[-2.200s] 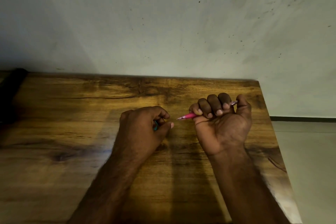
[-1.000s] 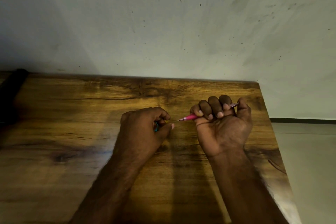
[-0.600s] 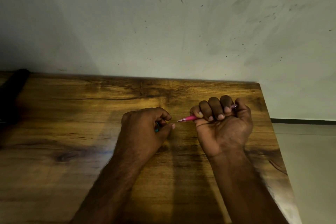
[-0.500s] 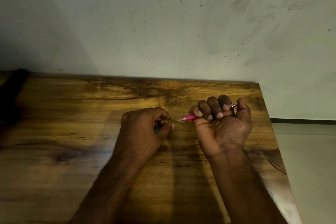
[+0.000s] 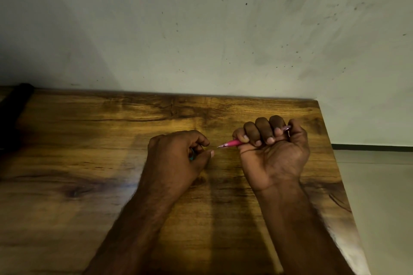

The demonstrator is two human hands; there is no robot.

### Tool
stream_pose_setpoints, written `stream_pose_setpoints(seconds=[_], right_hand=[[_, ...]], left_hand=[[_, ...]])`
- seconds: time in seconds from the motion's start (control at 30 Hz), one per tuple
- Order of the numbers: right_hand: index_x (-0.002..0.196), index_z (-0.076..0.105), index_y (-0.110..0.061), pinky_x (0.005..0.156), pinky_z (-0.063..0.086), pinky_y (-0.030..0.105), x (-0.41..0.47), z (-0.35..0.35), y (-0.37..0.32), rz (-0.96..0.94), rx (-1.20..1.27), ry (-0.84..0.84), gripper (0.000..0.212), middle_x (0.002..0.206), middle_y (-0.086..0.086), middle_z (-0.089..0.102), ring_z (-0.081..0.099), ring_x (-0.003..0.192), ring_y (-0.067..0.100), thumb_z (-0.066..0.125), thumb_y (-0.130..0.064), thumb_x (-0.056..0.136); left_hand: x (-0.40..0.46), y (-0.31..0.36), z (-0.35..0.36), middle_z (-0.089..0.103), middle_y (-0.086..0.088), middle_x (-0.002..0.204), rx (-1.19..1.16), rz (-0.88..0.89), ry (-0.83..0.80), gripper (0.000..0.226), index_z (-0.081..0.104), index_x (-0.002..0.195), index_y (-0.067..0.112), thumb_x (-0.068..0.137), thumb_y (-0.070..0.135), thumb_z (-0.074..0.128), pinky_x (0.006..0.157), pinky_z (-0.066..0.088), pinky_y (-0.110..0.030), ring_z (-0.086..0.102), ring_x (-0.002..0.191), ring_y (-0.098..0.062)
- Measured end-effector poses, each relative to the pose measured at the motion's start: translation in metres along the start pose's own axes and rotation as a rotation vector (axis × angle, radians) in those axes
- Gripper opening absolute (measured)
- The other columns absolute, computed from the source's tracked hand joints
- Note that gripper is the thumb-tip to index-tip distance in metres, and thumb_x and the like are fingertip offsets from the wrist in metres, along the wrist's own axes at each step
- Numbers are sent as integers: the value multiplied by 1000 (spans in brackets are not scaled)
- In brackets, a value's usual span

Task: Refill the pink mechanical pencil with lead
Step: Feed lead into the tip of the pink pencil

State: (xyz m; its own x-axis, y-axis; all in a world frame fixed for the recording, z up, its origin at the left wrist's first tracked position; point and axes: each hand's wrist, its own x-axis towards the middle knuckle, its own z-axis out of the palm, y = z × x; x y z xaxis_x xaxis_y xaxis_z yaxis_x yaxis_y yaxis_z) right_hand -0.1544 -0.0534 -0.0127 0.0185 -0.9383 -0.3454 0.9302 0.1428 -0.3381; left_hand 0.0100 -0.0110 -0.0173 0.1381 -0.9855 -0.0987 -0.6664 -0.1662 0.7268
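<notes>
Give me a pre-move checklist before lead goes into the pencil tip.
1. Pencil secured: ok. The right hand grips the pink mechanical pencil in a fist.
2. Tip exposed and aimed: ok. It points toward the left hand.
3. Thumb on the push end: ok, it rests at the rear end.
4. Lead in the left hand: cannot tell. Thumb and forefinger are pinched, but no lead is visible.
5. Teal item inside the left hand: cannot tell what it is.
6. Support: ok. Both forearms lie over the wooden table.
</notes>
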Motion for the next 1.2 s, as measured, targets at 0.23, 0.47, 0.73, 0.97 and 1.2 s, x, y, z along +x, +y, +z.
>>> stream_pose_setpoints(seconds=[0.23,0.47,0.73,0.97,1.2], right_hand=[[62,36,-18,57,30,31,0,1,0,1,-7,6,45,52,-3,26,22,52,15,31,-46,98],[63,38,-18,57,30,30,0,2,0,2,-4,21,47,53,-3,27,23,53,15,32,-48,98],[64,38,-18,58,27,31,0,1,0,9,-21,13,45,54,-3,27,23,53,15,32,-48,98],[65,38,-18,59,29,31,1,-1,0,8,-23,6,45,54,-2,28,23,54,15,33,-49,97],[65,39,-18,59,28,31,1,-1,-1,-31,-27,38,45,54,-2,28,24,53,15,35,-49,96]], left_hand=[[0,1,-1,65,25,75,-1,16,4,17,74,94,41,79,44,82,91,54,-51,60,79,8],[-1,-3,1,63,35,95,-63,-13,-28,23,73,100,41,80,43,82,81,60,-52,62,80,4],[-1,-3,2,64,35,92,-43,2,-22,19,74,98,40,80,43,81,83,59,-51,61,80,6],[0,0,1,65,25,75,-15,7,13,17,74,94,40,79,42,82,89,55,-51,60,78,7],[0,1,-1,66,26,75,-5,15,14,17,74,95,40,80,43,82,92,54,-51,60,79,8]])
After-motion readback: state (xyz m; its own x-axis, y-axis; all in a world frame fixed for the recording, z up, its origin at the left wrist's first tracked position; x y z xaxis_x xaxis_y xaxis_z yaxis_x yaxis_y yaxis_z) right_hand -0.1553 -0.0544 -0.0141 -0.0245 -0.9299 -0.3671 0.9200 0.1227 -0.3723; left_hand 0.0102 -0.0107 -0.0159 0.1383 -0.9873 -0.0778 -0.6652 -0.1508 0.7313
